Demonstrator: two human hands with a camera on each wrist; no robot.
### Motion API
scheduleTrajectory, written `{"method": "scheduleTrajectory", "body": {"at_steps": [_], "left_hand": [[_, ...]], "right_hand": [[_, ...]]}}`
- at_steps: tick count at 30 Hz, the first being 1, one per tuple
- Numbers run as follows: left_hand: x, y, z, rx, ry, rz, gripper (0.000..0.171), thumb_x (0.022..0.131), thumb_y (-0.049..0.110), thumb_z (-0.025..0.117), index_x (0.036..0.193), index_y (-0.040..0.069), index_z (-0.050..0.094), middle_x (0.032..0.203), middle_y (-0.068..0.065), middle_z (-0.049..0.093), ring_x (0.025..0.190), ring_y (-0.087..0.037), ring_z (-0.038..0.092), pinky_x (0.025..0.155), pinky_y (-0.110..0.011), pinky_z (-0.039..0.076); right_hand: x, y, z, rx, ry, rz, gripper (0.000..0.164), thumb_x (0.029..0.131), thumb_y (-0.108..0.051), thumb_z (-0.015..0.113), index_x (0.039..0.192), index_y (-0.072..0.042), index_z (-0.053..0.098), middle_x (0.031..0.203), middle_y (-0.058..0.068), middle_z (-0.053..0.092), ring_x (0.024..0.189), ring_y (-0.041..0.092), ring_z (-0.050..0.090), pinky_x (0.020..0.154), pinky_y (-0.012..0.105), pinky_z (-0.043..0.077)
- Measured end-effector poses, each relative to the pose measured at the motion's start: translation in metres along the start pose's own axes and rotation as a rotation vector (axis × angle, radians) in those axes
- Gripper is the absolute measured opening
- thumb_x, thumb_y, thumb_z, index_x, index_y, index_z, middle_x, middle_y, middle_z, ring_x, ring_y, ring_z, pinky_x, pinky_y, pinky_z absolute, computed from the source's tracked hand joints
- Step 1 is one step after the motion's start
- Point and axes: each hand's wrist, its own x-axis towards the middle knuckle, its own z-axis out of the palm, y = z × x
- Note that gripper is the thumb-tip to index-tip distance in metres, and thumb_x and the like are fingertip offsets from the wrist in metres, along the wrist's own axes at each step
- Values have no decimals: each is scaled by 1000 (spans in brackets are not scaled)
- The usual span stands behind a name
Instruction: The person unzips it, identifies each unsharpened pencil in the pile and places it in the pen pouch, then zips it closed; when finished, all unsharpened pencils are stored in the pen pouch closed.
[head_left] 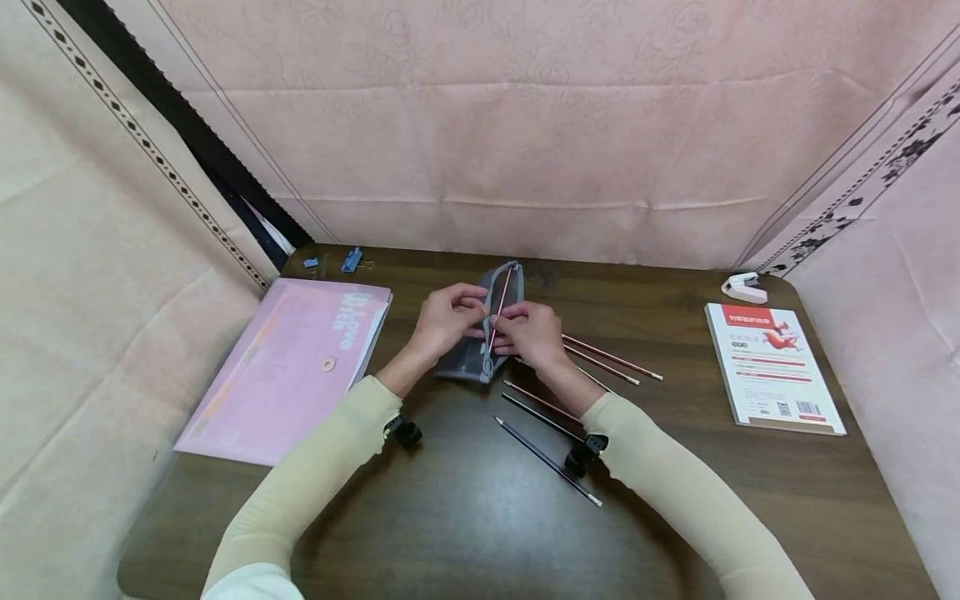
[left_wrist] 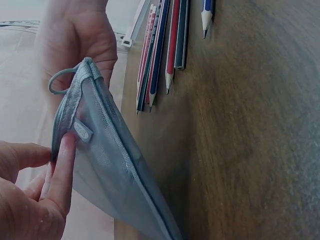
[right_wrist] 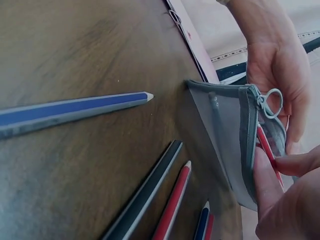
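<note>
A grey mesh zip pencil case [head_left: 462, 363] stands tilted on the table, its zipped opening spread. My left hand [head_left: 442, 321] pinches the case's rim between thumb and fingers; the small tag [left_wrist: 82, 130] lies just by a fingertip. My right hand [head_left: 536, 333] pinches a red pencil [right_wrist: 265, 142] that lies in the opening, its thumb against the case's edge. A dark pencil shape [right_wrist: 215, 107] shows faintly through the mesh. Beside the right forearm lie several pencils, among them a blue pencil [head_left: 547, 461] and a black pencil [head_left: 542, 417].
At the left lies a pink folder [head_left: 292, 367], with two blue binder clips [head_left: 352, 259] behind it. A white book [head_left: 776, 371] with a red band lies at the right, a small white stapler [head_left: 744, 288] behind it. Curtains [head_left: 525, 142] enclose the table.
</note>
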Motion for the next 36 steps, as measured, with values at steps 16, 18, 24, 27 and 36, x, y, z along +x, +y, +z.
{"method": "scheduleTrajectory", "body": {"at_steps": [16,18,24,27,36], "left_hand": [[2,5,-5,2,18,8,30,89,15,67,119,13,64,101,-10,65,87,-22,71,69,-34,62],[2,4,-6,-1,21,12,30,89,14,67,119,13,64,101,-10,65,86,-22,70,69,-34,62],[-1,0,-11,4,22,-7,29,89,16,67,118,15,64,103,-11,63,87,-23,70,70,-33,62],[-3,-1,-13,10,18,-25,29,90,18,67,118,16,64,104,-11,63,89,-24,70,72,-33,62],[-6,-1,-12,3,16,-24,30,90,18,68,119,16,64,104,-10,63,88,-23,70,72,-34,62]], "right_hand": [[-15,-15,-40,0,-115,-44,28,93,-23,64,110,-2,62,104,29,67,89,37,72,74,48,61],[-19,-20,-54,-44,-134,-91,29,93,-23,63,111,0,62,104,32,66,88,38,71,74,50,61],[-21,-20,-104,-327,-111,-167,28,94,-31,62,108,-8,65,99,25,68,81,32,69,66,47,60],[-15,-3,-129,-412,-87,-174,30,91,-40,63,107,-15,66,97,20,67,82,35,65,63,45,59],[-12,26,-183,-650,-85,-204,38,85,-46,68,113,-21,65,91,5,63,81,22,57,66,28,49]]}}
